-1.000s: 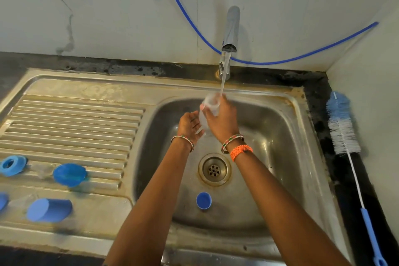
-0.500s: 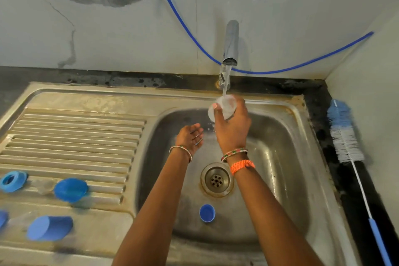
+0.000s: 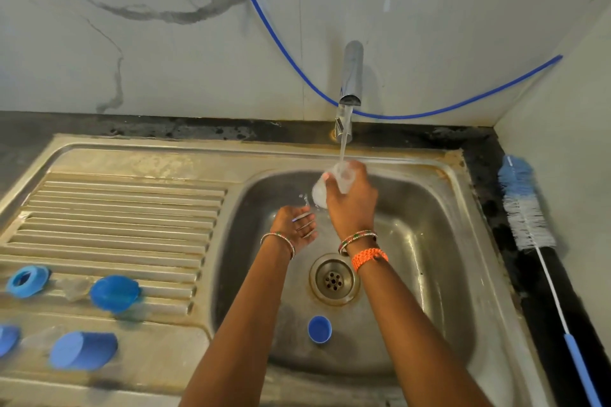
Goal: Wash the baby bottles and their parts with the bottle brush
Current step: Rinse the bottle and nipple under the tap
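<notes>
My right hand grips a clear baby bottle under the running tap, and water falls onto it. My left hand hovers just below and to the left of the bottle, palm up with relaxed fingers, holding nothing. The bottle brush, blue and white bristles with a blue handle, lies on the dark counter to the right of the sink. A small blue cap lies in the basin near the drain.
On the ribbed drainboard at the left lie a blue ring, a blue domed cap, a blue cup-shaped cover and another blue piece at the edge. A blue hose hangs along the wall behind the tap.
My left hand let go of the bottle and dropped lower to the left. My right hand tilted the bottle under the stream. The camera view shifted down slightly.
</notes>
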The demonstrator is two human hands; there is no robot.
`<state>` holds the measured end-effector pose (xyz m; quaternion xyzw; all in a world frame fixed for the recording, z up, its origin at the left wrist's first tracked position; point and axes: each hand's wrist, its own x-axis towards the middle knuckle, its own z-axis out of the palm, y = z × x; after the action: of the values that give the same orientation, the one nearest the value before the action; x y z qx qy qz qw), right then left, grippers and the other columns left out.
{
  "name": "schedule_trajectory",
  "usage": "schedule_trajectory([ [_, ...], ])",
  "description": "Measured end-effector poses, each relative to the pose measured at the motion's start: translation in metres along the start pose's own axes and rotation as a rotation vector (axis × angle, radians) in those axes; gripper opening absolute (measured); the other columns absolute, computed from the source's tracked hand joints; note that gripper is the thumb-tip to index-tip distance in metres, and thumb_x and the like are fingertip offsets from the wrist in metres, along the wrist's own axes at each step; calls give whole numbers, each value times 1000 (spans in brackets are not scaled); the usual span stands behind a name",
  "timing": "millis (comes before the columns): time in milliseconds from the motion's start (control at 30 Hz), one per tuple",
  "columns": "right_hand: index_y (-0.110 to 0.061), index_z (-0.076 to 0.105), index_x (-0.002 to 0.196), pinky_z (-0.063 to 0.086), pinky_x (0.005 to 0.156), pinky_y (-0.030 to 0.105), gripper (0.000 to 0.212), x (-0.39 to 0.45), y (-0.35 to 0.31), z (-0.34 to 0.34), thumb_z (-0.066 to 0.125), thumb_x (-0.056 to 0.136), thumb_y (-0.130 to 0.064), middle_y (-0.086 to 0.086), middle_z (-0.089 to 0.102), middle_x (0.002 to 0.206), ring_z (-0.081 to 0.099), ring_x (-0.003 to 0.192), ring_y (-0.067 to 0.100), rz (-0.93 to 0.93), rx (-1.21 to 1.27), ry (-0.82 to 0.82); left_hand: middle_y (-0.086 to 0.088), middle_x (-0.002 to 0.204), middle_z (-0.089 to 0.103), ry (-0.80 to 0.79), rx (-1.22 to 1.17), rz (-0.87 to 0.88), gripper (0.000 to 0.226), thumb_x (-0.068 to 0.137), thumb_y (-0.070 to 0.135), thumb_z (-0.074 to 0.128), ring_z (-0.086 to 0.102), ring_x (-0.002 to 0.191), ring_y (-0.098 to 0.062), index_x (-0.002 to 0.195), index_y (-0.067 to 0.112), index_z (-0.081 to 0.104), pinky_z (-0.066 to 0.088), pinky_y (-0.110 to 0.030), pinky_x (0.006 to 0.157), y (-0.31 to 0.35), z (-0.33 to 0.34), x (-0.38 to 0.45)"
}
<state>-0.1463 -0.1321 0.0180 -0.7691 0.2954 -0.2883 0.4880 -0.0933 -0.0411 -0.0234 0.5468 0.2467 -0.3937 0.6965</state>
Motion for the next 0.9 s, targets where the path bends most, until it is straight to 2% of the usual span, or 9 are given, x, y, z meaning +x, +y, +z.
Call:
schedule_trajectory([
  [100, -11, 50, 119, 49, 66, 27, 24, 6, -2, 5, 48, 97, -21, 2, 58, 97, 59, 84, 19, 216, 187, 55, -13, 98, 59, -70, -68, 31, 27, 89, 28, 40, 55, 83, -27, 99, 9, 57, 49, -39, 77, 7, 2, -7],
  [233, -3, 58, 110, 57, 52, 29, 27, 13, 11, 7, 39, 97, -16, 19, 63, 101, 62, 82, 29, 880, 800, -164, -8, 86, 65, -159, 17, 275, 24, 91, 29, 47, 60, 78, -19, 98, 12, 63, 50, -32, 72, 15, 18, -27],
  [367, -5, 55, 104, 50, 47, 25, 22, 8, 18, 6, 41, 93, -18, 13, 58, 82, 55, 67, 22, 1014, 836, -214, -15, 116, 63, -124, 363, 495, 33, 87, 17, 64, 60, 104, -29, 118, 7, 59, 51, -37, 89, 16, 29, -36],
  [433, -7, 56, 103, 48, 54, 29, 19, 7, 17, 3, 44, 94, -20, 10, 59, 82, 55, 69, 20, 983, 747, -217, -15, 120, 62, -126, 425, 550, 40, 86, 14, 67, 59, 110, -29, 123, 5, 56, 49, -38, 96, 16, 31, -39],
  [533, -11, 58, 88, 50, 61, 33, 12, 9, 14, -4, 50, 95, -15, 13, 62, 93, 56, 75, 21, 880, 555, -243, -13, 122, 62, -135, 489, 623, 46, 85, 19, 68, 59, 110, -26, 126, 4, 55, 49, -33, 94, 20, 31, -47],
  [633, -14, 57, 100, 52, 72, 38, 16, 2, 4, -18, 46, 93, -5, 16, 62, 109, 57, 79, 21, 676, 311, -283, -14, 121, 62, -108, 478, 621, 47, 84, 26, 69, 60, 110, -27, 124, 5, 57, 48, -39, 98, 22, 23, -51],
  [733, -13, 54, 110, 49, 75, 31, 31, -16, -9, -28, 55, 84, 2, 4, 59, 95, 54, 80, 12, 464, 196, -395, -12, 118, 63, -123, 444, 610, 46, 83, 25, 70, 60, 101, -23, 123, 7, 56, 50, -35, 92, 23, 15, -62],
  [800, -19, 54, 105, 48, 71, 25, 31, -30, -16, -27, 69, 81, -8, -5, 59, 91, 56, 82, 8, 288, 130, -426, -9, 115, 62, -155, 471, 631, 43, 83, 22, 70, 60, 101, -20, 122, 9, 55, 52, -32, 89, 23, 9, -69],
  [900, -13, 58, 104, 48, 82, 37, 37, -46, -17, -14, 78, 75, -26, 1, 59, 97, 56, 94, 21, 117, -129, -244, -14, 122, 62, -271, 489, 627, 42, 84, 15, 69, 60, 106, -20, 123, 8, 55, 50, -32, 95, 26, -5, -79],
])
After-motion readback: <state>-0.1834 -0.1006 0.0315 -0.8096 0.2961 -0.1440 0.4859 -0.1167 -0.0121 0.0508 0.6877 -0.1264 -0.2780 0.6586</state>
